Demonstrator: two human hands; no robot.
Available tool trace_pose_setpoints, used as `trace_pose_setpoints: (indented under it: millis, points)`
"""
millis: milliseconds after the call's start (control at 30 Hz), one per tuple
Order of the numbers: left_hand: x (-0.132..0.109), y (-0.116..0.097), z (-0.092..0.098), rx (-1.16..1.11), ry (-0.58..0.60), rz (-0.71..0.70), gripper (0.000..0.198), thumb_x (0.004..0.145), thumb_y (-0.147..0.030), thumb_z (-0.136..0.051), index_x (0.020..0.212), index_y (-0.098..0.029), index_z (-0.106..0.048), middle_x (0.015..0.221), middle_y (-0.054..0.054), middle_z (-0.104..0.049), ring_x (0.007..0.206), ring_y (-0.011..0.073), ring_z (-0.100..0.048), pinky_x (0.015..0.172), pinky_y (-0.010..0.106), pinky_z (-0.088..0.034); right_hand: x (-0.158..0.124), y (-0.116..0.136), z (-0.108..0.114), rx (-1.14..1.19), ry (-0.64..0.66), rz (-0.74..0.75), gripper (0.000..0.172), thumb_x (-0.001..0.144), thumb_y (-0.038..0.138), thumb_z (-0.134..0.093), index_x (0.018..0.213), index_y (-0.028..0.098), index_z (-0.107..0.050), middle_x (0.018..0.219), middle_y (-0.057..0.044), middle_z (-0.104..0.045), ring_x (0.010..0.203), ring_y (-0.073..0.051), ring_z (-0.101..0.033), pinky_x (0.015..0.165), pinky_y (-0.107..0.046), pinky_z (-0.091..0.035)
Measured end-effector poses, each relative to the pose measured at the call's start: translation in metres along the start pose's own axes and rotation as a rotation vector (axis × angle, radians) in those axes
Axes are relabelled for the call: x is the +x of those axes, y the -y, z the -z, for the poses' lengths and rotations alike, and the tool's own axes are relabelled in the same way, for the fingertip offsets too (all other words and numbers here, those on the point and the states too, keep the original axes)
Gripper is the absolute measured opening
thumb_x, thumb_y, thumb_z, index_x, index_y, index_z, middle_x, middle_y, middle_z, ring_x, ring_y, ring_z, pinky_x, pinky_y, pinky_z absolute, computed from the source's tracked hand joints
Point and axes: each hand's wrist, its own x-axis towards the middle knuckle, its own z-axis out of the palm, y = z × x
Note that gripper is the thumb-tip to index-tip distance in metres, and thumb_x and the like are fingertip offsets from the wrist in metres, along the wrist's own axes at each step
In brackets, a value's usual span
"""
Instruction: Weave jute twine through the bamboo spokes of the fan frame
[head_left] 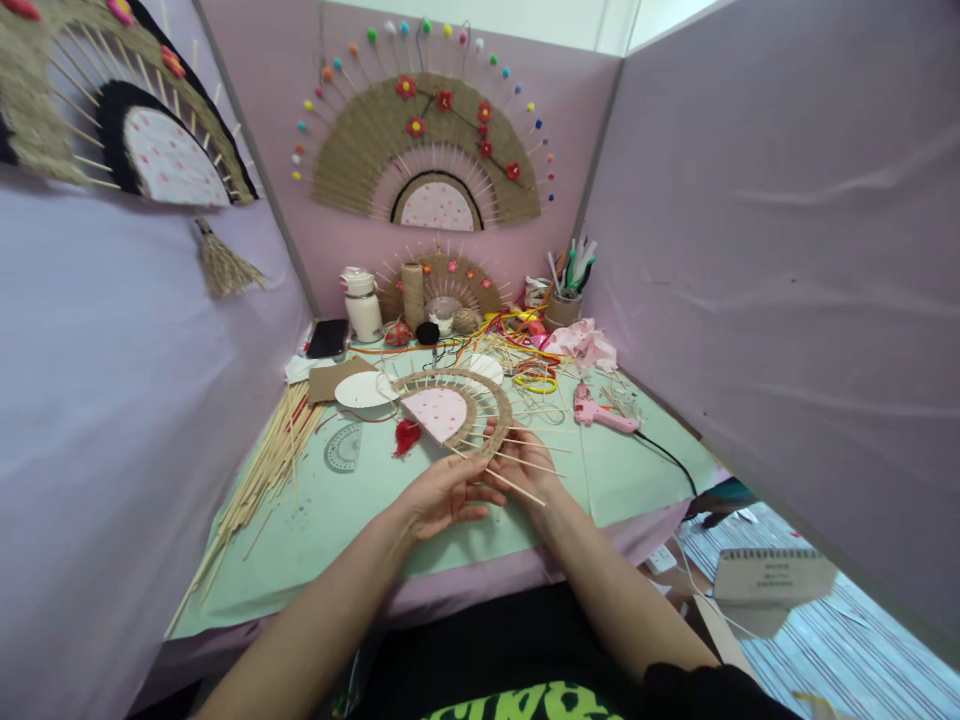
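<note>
Above the front part of the table I hold a half-made craft fan [501, 408], tilted, with twine-covered bands and thin wooden sticks fanning outward. A white half disc with pink spots [439, 412] forms its centre. My left hand [450, 495] pinches the near end of the fan, thumb on top and fingers curled below. My right hand [529, 465] curls around the outer band from beneath, its fingertips partly hidden by the fan and sticks. A red tassel [406, 437] lies just left of the fan, and a protractor [343, 448] is further left.
Loose wooden sticks [262, 470] spread along the table's left side. A pink glue gun [604, 413] lies at right, its black cord running off the edge. A white bottle [363, 303], twine roll [412, 297] and tool cup [562, 308] stand at the back. Partition walls enclose the table.
</note>
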Motion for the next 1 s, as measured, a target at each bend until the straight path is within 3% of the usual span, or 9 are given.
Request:
trace_pose_setpoints:
  millis: [267,500,767,900,1000]
  points:
    - [0.000,0.003,-0.004,0.059,-0.052,-0.064,0.022,0.073,-0.017,-0.071,0.094,-0.014,-0.063,0.084,0.007,-0.068,0.066,0.0131,-0.066,0.051,0.018,-0.052,-0.008,0.001,-0.011,0.153,-0.146,-0.073,0.010,0.076,0.024,-0.055,0.079,0.017,-0.061,0.062,0.000,-0.063,0.048,-0.013,-0.054,0.044,-0.024,-0.043]
    - [-0.001,0.004,-0.006,0.109,-0.044,-0.089,0.022,0.070,-0.015,-0.073,0.090,-0.013,-0.063,0.083,0.008,-0.068,0.067,0.0133,-0.065,0.059,0.022,-0.053,-0.010,0.005,-0.012,0.097,-0.155,-0.044,0.013,0.075,0.031,-0.059,0.078,0.019,-0.061,0.061,0.000,-0.062,0.050,-0.014,-0.055,0.048,-0.027,-0.046]
    - [0.010,0.007,0.002,-0.185,-0.093,-0.054,0.035,0.068,0.004,-0.063,0.098,-0.013,-0.060,0.086,0.007,-0.070,0.076,0.0138,-0.068,0.074,0.024,-0.054,-0.003,-0.004,-0.004,0.116,-0.195,-0.051,0.011,0.075,0.027,-0.057,0.073,0.017,-0.062,0.056,0.000,-0.060,0.049,-0.015,-0.056,0.047,-0.027,-0.045]
    - [0.017,0.004,0.000,-0.432,-0.156,-0.054,0.019,0.083,-0.015,-0.053,0.100,-0.014,-0.060,0.090,0.009,-0.071,0.085,0.0213,-0.069,0.080,0.036,-0.055,-0.004,-0.006,-0.007,0.109,-0.219,-0.018,0.013,0.076,0.023,-0.055,0.070,0.015,-0.063,0.055,0.000,-0.060,0.048,-0.012,-0.055,0.048,-0.023,-0.045]
    - [0.026,0.002,-0.004,-0.495,-0.203,-0.027,0.026,0.092,-0.030,-0.044,0.100,-0.013,-0.061,0.086,0.011,-0.071,0.080,0.0220,-0.070,0.072,0.035,-0.057,-0.006,-0.005,-0.011,0.091,-0.211,0.039,0.010,0.076,0.022,-0.057,0.069,0.016,-0.062,0.057,0.001,-0.062,0.050,-0.011,-0.055,0.048,-0.022,-0.045]
